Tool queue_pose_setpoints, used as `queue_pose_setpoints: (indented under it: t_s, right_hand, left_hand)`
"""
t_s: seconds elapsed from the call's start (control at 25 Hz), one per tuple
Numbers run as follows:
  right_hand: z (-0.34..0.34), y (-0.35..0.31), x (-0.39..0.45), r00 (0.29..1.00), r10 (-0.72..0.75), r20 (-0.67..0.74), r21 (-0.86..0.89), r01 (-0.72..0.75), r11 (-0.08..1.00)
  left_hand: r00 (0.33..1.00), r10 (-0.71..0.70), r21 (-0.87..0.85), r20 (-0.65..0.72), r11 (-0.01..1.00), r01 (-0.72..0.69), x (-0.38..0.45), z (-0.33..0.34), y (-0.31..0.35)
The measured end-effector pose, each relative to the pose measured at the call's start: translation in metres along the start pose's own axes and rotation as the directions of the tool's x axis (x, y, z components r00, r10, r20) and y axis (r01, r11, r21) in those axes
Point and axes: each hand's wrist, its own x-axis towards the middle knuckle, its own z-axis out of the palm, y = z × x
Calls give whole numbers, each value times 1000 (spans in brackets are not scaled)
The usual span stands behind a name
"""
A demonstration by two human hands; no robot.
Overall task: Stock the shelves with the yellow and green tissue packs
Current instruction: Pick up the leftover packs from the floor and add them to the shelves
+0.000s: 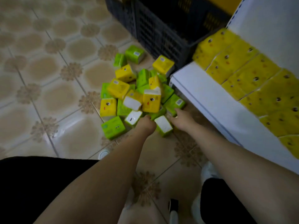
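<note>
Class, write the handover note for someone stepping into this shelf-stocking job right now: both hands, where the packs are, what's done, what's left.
Left hand: down at the near edge of the pile, fingers hidden among the packs; grip cannot be told.
Right hand: reaching onto a green pack at the pile's right edge; grip unclear.
Packs: a mixed heap of yellow and green packs lies on the tiled floor, beside a dark crate.
Done: a row of yellow packs already sits on the white shelf.
Left: no green packs visible on the shelf; the whole floor heap remains to be shelved.
</note>
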Motion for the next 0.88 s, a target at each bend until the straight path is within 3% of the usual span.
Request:
queue_pose_setpoints:
  t_s: [0.12, 0.24, 0.36, 0.48, 0.6, 0.68, 0.76, 0.88]
  right_hand:
    - [63, 20, 36, 988, 69, 136, -20, -66, 998]
    - [108, 34, 53, 990, 98, 105, -116, -86, 990]
    - [125, 40, 51, 999, 42, -32, -121, -46, 992]
    - [119, 34, 32, 986, -77, -149, -130, 58, 990]
    - [89, 19, -4, 935, -303, -182, -32, 302, 953]
    - [57, 15, -24, 904, -365, -221, -5, 373, 928]
    - [17, 13, -40, 873, -323, -365, 65, 369, 927]
    - [-55, 8, -74, 805, -145, -575, 274, 357, 893]
  left_hand:
    - [996, -57, -108, 65, 992, 63, 42, 34, -22]
    - [988, -75, -308, 134, 945, 113, 71, 64, -30]
    - [943, -217, -635, 252, 698, 330, 75, 74, -26]
    - [899, -321, -751, 296, 504, 427, 68, 67, -16]
    - [874, -438, -828, 212, 395, 399, 47, 38, 1]
    - [881, -441, -852, 171, 384, 357, 27, 14, 17]
    - [937, -334, -878, 107, 411, 246, -1, -11, 42]
    - [993, -111, -878, 26, 472, 76, -61, -51, 90]
